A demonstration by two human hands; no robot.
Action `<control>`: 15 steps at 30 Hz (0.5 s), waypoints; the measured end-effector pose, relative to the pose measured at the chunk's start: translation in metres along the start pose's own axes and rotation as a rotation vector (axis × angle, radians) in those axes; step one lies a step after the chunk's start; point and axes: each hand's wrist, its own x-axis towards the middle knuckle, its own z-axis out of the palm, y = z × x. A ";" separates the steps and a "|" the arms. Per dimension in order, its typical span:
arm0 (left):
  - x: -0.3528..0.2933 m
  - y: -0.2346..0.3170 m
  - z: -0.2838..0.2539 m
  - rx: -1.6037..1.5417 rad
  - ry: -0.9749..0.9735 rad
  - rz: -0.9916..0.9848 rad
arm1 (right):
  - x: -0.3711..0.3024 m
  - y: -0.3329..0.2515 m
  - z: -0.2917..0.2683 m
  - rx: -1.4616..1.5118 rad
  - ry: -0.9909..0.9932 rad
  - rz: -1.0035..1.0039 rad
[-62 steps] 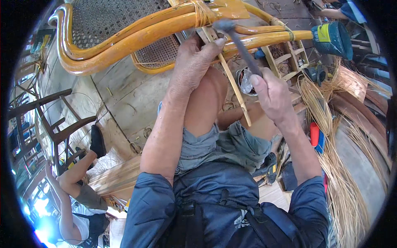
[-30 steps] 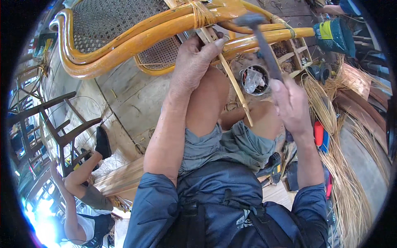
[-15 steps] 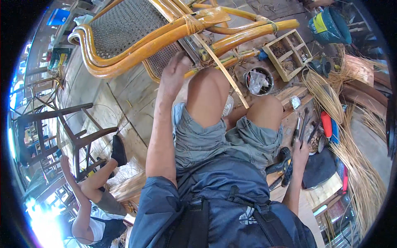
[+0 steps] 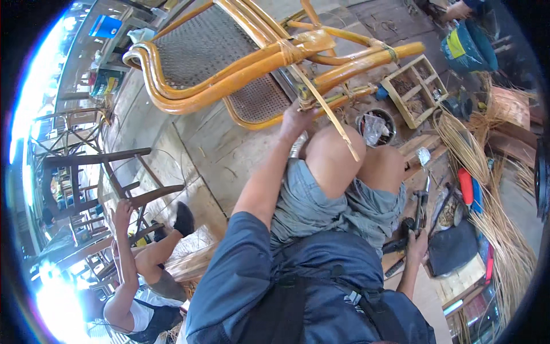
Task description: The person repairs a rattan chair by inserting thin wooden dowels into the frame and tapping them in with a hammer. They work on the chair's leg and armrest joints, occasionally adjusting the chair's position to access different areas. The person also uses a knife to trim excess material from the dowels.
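Observation:
A glossy orange-yellow rattan chair [image 4: 212, 92] with woven cane panels lies tipped in front of my knees. My left hand [image 4: 297, 121] is closed at the lower corner of its frame, its fingers partly hidden there. Past that corner, a loose-ended pale rattan strip [image 4: 329, 117] slants down from the binding toward my knee. To my right, on the bench, my right hand [image 4: 419, 244] is closed around the lower end of a dark metal hand tool [image 4: 421, 207]; its exact kind is unclear. A black power tool [image 4: 395, 245] lies beside this hand.
A wooden compartment box [image 4: 409, 112] and a metal pot [image 4: 391, 123] with a plastic bag stand ahead right. Rattan strands [image 4: 504, 241] hang beyond the bench, near a red-handled tool [image 4: 465, 186] and dark cloth [image 4: 452, 249]. At left, another person [image 4: 132, 286] sits by a dark chair frame [image 4: 109, 166].
My left hand has moved right and closed at the chair's lower corner. My right hand has drawn back toward me along the bench. The whole view has shifted; the co-worker's hand has moved at the dark chair.

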 end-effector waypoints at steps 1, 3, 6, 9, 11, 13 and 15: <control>-0.003 -0.002 -0.001 -0.123 -0.017 -0.020 | 0.004 0.013 0.007 -0.045 -0.020 0.031; 0.001 -0.003 0.003 -0.109 -0.010 -0.045 | 0.001 0.003 0.005 -0.001 0.001 0.063; 0.003 0.003 0.007 0.157 -0.026 0.046 | 0.002 0.015 0.000 0.011 -0.032 0.084; 0.007 0.009 0.001 0.047 0.023 0.091 | 0.011 0.023 0.009 0.052 0.002 0.074; 0.015 0.013 -0.005 -0.036 -0.048 0.050 | 0.017 0.025 0.003 0.063 -0.026 0.094; 0.018 0.044 -0.015 -0.035 -0.068 -0.139 | 0.023 0.028 0.001 0.074 -0.024 0.073; 0.021 0.051 -0.032 0.039 -0.026 -0.017 | 0.027 0.041 0.006 0.092 -0.008 -0.039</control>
